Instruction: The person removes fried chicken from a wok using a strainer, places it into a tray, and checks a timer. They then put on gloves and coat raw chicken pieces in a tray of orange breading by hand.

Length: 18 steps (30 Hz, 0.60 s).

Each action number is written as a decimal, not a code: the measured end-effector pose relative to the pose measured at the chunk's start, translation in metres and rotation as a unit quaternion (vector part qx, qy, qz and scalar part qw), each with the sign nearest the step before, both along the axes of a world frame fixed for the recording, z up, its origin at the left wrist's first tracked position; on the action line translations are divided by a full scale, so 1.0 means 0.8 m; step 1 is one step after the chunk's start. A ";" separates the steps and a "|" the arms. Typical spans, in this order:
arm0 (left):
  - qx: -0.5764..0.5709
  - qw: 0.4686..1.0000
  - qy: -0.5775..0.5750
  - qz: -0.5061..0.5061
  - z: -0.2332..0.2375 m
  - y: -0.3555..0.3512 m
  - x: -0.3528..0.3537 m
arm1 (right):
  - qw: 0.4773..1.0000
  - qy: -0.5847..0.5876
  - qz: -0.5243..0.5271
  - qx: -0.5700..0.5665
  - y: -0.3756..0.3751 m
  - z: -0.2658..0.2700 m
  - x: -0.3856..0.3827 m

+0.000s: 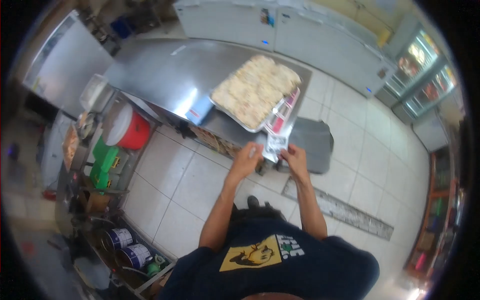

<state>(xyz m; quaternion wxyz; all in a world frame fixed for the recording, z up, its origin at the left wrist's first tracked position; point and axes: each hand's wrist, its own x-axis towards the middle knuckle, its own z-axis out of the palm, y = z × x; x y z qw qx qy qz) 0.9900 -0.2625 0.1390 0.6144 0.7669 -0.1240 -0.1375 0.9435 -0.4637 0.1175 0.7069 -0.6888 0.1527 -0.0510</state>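
Observation:
A small silvery-white packet (276, 144) with dark print is stretched between my two hands, just off the corner of the metal table (150, 67). My left hand (247, 159) pinches its left edge, and my right hand (296, 159) grips its right side. Right beyond the packet sits a large rectangular tray of pale, lumpy-topped food (257, 90). Pink-and-white printed packaging (284, 112) shows along the tray's right edge. On the tray's left lies a light blue item (200, 109), whose kind I cannot make out.
A dark grey bin-like object (310, 145) stands on the floor right of the table. On the left are a red bucket (136, 131), green containers (101, 162) and blue-labelled cans (134, 256). White chest freezers (325, 47) line the back wall; glass-door fridges (420, 55) stand right.

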 end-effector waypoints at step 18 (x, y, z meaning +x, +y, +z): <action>-0.016 0.998 -0.063 0.009 -0.057 0.203 -0.027 | 0.952 0.139 0.005 -0.271 -0.004 -0.220 0.084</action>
